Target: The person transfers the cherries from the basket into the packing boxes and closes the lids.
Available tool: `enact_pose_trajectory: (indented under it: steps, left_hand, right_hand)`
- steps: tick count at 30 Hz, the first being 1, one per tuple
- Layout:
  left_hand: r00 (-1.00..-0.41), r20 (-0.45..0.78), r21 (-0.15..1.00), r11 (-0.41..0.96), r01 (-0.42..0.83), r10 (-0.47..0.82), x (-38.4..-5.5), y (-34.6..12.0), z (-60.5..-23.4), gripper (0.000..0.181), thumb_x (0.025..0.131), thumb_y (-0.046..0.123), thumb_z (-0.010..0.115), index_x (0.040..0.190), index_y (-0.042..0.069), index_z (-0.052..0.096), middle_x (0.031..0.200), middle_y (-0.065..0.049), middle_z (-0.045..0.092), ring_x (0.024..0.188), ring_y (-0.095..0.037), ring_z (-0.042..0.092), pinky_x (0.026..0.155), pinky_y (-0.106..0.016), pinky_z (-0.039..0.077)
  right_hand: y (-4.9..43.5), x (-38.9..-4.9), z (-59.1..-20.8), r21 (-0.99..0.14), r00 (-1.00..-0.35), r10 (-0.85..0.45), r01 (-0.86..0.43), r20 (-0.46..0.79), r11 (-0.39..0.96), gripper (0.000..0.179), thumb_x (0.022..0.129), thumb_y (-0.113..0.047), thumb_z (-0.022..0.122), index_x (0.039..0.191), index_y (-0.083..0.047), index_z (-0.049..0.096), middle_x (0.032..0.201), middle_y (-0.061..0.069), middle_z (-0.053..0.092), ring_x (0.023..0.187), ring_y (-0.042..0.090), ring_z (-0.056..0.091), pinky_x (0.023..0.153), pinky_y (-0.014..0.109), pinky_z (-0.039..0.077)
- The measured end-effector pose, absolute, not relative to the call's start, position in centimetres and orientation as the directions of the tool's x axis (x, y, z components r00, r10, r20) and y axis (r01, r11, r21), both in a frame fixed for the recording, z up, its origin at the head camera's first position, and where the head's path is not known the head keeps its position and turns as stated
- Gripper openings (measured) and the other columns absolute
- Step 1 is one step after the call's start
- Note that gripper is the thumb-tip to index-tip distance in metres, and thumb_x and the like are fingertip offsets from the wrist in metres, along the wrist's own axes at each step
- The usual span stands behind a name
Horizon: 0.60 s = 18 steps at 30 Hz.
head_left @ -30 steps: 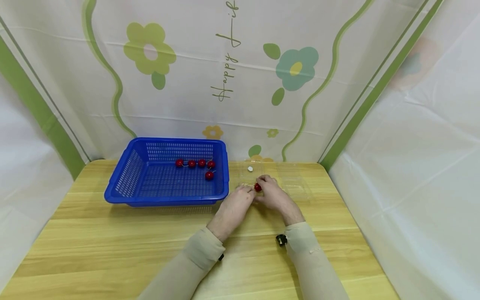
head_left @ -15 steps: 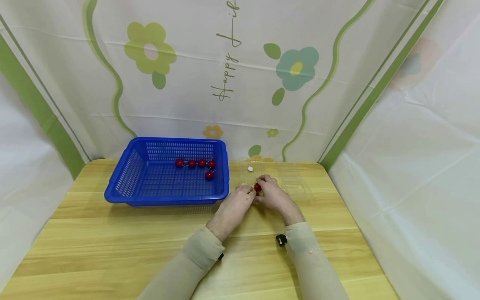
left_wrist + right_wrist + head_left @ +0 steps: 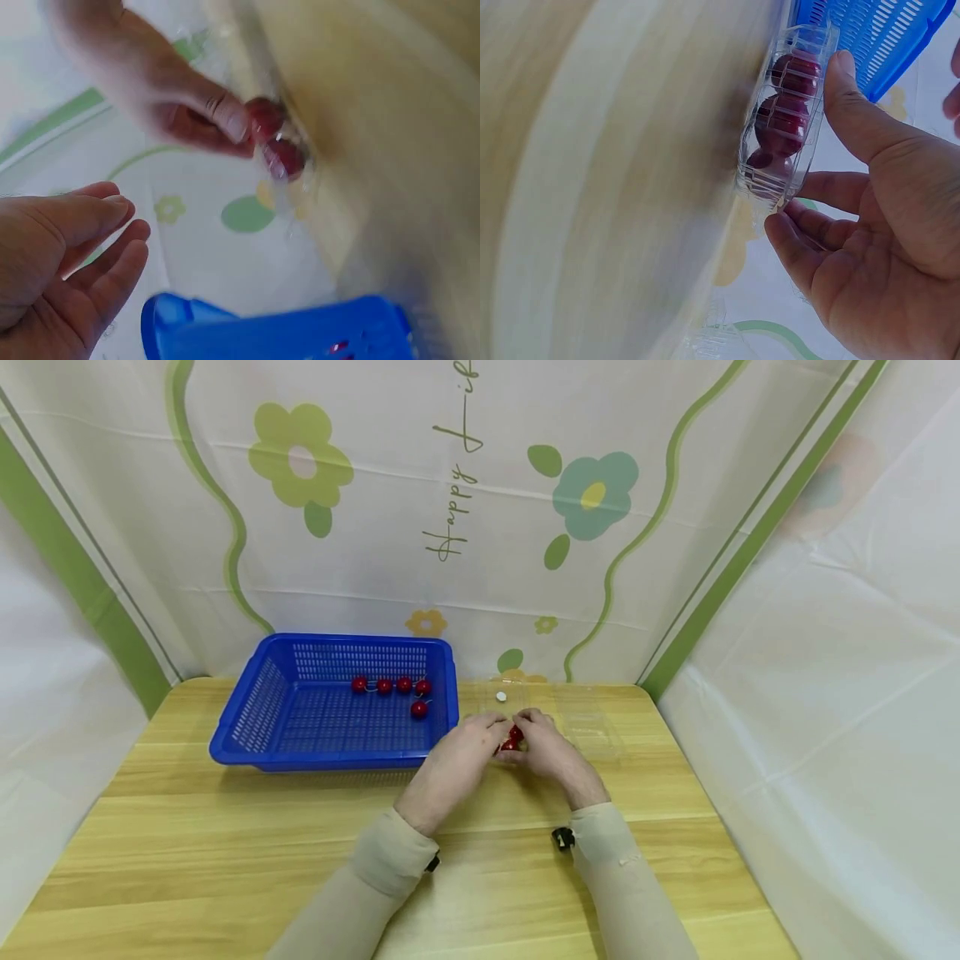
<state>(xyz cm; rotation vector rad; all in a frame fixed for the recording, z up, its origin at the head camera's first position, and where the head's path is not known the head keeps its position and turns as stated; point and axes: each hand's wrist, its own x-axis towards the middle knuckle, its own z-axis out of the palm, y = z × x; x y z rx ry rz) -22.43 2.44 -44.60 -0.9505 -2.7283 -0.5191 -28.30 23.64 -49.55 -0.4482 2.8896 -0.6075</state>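
Several cherries (image 3: 781, 126) in clear box (image 3: 769, 186), right fingers (image 3: 793, 247) holding it.

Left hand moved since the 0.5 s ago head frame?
Yes: the left hand has shifted left and slightly away from the person, toward the blue basket, now overlapping its near right corner.

— Which colour has the basket (image 3: 337, 758)?
— It is strong blue, and the cherries (image 3: 384, 687) are deep red.
— And the box (image 3: 814, 112)?
— Colourless, so the red shows through.
— How is the table (image 3: 225, 860)?
— Light yellow, with browner wood stripes.
— And the curtain (image 3: 375, 577)?
— It is white, printed with green wavy lines (image 3: 237, 531), a yellow-green flower (image 3: 302, 462) with pink centre, and a blue-green flower (image 3: 592, 496) with yellow centre. The sleeves (image 3: 637, 893) are plain beige.
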Motion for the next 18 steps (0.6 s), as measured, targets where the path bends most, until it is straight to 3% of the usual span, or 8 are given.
enact_pose_trajectory:
  steps: [4, 10, 18]
  left_hand:
    - [-0.780, 0.333, 0.287, 0.731, 0.619, 0.530, -22.7, 1.3, -43.9, 0.051, 0.107, -0.014, 0.074, 0.154, 0.004, 0.074, 0.158, -0.015, 0.074, 0.149, -0.035, 0.073, 0.127, -0.044, 0.062]
    - [-0.822, 0.306, 0.338, 0.752, 0.566, 0.481, -23.5, -0.2, -43.4, 0.051, 0.111, -0.014, 0.067, 0.159, 0.003, 0.071, 0.162, -0.017, 0.072, 0.154, -0.038, 0.069, 0.129, -0.047, 0.060]
    - [-0.840, 0.339, 0.353, 0.771, 0.530, 0.422, -24.9, -2.4, -43.6, 0.037, 0.115, -0.006, 0.068, 0.150, -0.002, 0.075, 0.153, -0.020, 0.076, 0.144, -0.039, 0.075, 0.122, -0.049, 0.066]
  right_hand:
    - [23.6, -28.3, -49.6, -0.412, -0.947, -0.302, -0.235, -0.106, 0.880, 0.084, 0.107, -0.039, 0.090, 0.170, 0.004, 0.056, 0.177, 0.028, 0.050, 0.161, 0.050, 0.053, 0.135, 0.064, 0.051]
    - [23.6, -28.4, -49.7, -0.385, -0.946, -0.305, -0.242, -0.110, 0.890, 0.087, 0.107, -0.040, 0.090, 0.170, 0.007, 0.054, 0.178, 0.029, 0.049, 0.164, 0.051, 0.051, 0.138, 0.064, 0.049]
    - [23.6, -28.4, -49.7, -0.379, -0.946, -0.302, -0.240, -0.113, 0.894, 0.093, 0.105, -0.045, 0.090, 0.171, 0.009, 0.051, 0.180, 0.031, 0.047, 0.166, 0.052, 0.048, 0.138, 0.063, 0.049]
